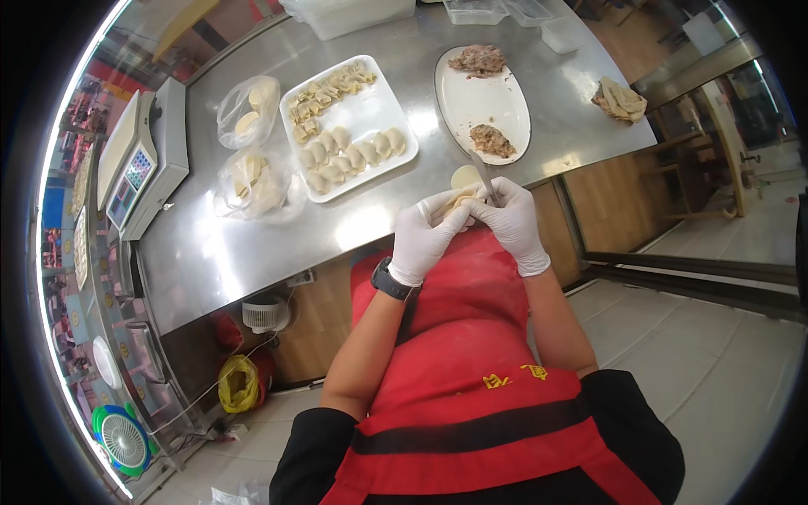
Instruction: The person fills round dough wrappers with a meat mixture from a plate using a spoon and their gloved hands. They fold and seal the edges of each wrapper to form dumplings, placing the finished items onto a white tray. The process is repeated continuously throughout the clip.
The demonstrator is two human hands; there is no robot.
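Note:
My left hand (424,237), in a white glove, grips a folded dumpling (463,201) at the table's near edge. The gloved fingers of my right hand (510,226) pinch its other side and also hold a metal spatula or knife (483,173), its blade pointing away from me. A round dough wrapper (466,177) lies just beyond the fingers. To the left, a white tray (396,165) carries several rows of shaped dumplings (356,154). Behind my right hand, an oval white plate (483,104) bears two mounds of minced filling (492,141). My fingers partly hide the dumpling.
Two plastic bags with wrappers (249,113) (252,180) lie left of the tray, beside a digital scale (142,158). Clear plastic containers (476,11) stand along the far edge of the steel table (252,252). A crumpled cloth (620,101) rests at the right corner.

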